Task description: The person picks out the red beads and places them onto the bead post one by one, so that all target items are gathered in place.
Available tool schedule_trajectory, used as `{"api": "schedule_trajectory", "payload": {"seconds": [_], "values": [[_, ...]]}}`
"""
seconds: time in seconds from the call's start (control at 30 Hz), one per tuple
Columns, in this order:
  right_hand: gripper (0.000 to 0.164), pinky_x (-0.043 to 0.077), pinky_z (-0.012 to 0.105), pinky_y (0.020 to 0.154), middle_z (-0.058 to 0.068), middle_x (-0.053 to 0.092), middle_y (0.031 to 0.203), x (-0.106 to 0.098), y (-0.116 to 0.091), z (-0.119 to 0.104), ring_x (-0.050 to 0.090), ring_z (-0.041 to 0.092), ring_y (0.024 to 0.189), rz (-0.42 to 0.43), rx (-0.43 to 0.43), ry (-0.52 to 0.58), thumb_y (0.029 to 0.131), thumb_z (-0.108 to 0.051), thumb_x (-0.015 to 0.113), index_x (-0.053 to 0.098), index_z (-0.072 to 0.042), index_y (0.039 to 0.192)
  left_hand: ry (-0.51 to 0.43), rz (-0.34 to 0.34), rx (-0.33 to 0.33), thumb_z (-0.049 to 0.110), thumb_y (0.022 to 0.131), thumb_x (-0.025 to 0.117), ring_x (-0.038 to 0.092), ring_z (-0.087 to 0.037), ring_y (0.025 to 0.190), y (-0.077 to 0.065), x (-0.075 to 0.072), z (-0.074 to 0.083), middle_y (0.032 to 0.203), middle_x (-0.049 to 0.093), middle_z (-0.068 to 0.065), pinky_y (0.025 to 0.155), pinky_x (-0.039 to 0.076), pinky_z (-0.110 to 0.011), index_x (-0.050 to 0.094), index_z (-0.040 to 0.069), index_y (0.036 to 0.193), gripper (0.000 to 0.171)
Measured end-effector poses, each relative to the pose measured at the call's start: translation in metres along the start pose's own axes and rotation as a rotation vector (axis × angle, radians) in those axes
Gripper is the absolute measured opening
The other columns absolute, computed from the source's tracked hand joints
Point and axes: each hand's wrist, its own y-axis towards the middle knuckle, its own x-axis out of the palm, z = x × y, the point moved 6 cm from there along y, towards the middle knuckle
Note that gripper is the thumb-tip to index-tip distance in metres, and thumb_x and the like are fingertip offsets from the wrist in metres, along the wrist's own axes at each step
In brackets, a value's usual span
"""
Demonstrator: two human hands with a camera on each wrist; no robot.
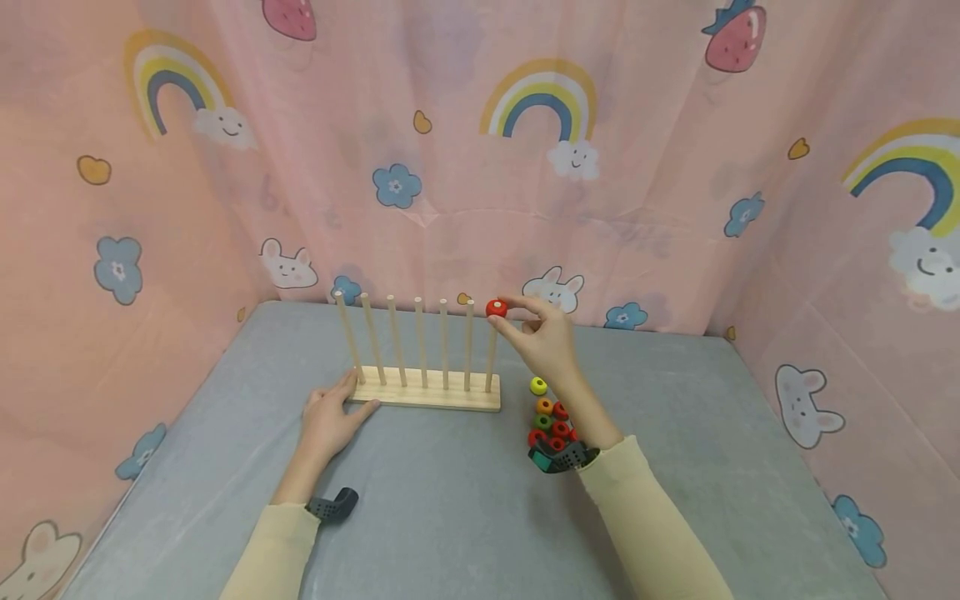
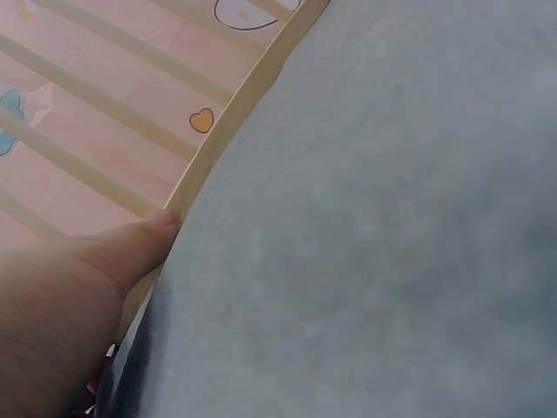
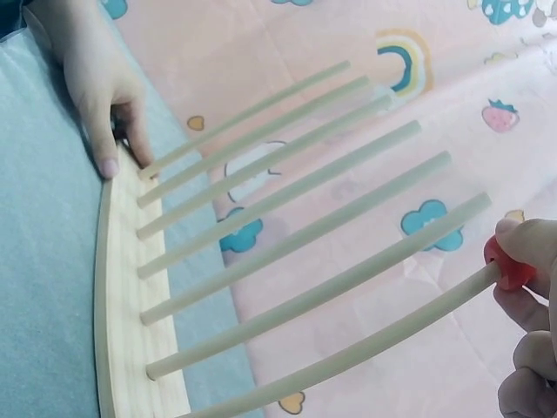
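Observation:
A wooden peg rack (image 1: pixel 435 400) stands on the grey table, a row of several upright pegs rising from its flat base. My left hand (image 1: pixel 327 423) grips the left end of that base, thumb along the front edge and fingers at the far side. Up at the rightmost peg, my right hand (image 1: pixel 550 340) pinches a red bead (image 1: pixel 491 312) between thumb and fingers. In the right wrist view the tip of the peg (image 3: pixel 452 303) enters the red bead (image 3: pixel 513 272). The other pegs carry no beads.
Right of the rack lies a group of loose beads: a yellow bead (image 1: pixel 538 386), an orange bead (image 1: pixel 540 407), a green bead (image 1: pixel 537 422) and several red ones, partly hidden by the right wrist strap (image 1: pixel 573 455). A pink patterned curtain (image 1: pixel 465 167) encloses the table's back and sides.

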Motion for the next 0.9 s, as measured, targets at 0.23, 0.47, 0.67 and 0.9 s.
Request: {"api": "schedule_trajectory", "payload": {"seconds": [0.23,0.47,0.67,0.9], "values": [[0.036,0.026,0.023,0.046,0.013,0.075,0.109,0.0001,0.0001,0.0007,0.028,0.005,0.043,-0.003,0.005,0.006,0.094,-0.017,0.085,0.076,-0.003,0.126,0.004,0.001,0.004,0.041,0.101,0.073,0.05,-0.039,0.111,0.0002,0.0007,-0.0008,0.166,0.042,-0.017,0.094,0.037,-0.052,0.043,0.001,0.16,0.077],[0.036,0.026,0.022,0.047,0.013,0.074,0.107,0.0001,-0.0011,0.0028,0.027,0.005,0.044,0.002,0.01,-0.003,0.093,-0.014,0.085,0.076,-0.003,0.126,0.005,0.0,0.009,0.041,0.101,0.073,0.05,-0.04,0.113,0.0012,0.0014,-0.0019,0.166,0.042,-0.017,0.096,0.037,-0.053,0.043,0.001,0.16,0.077],[0.035,0.026,0.023,0.047,0.013,0.074,0.107,-0.0001,-0.0012,0.0025,0.027,0.005,0.044,0.001,0.009,-0.007,0.093,-0.014,0.085,0.077,-0.005,0.126,-0.001,-0.001,0.007,0.041,0.101,0.074,0.05,-0.04,0.114,0.0014,0.0015,-0.002,0.166,0.041,-0.017,0.097,0.037,-0.053,0.043,0.001,0.16,0.077],[0.035,0.025,0.022,0.045,0.014,0.075,0.11,0.0011,-0.0013,0.0038,0.027,0.002,0.042,-0.007,0.012,0.003,0.093,-0.015,0.085,0.077,-0.004,0.126,-0.002,0.004,0.014,0.041,0.101,0.074,0.05,-0.039,0.112,0.0009,0.0013,-0.0012,0.166,0.042,-0.017,0.097,0.037,-0.053,0.044,0.001,0.16,0.077]]}}
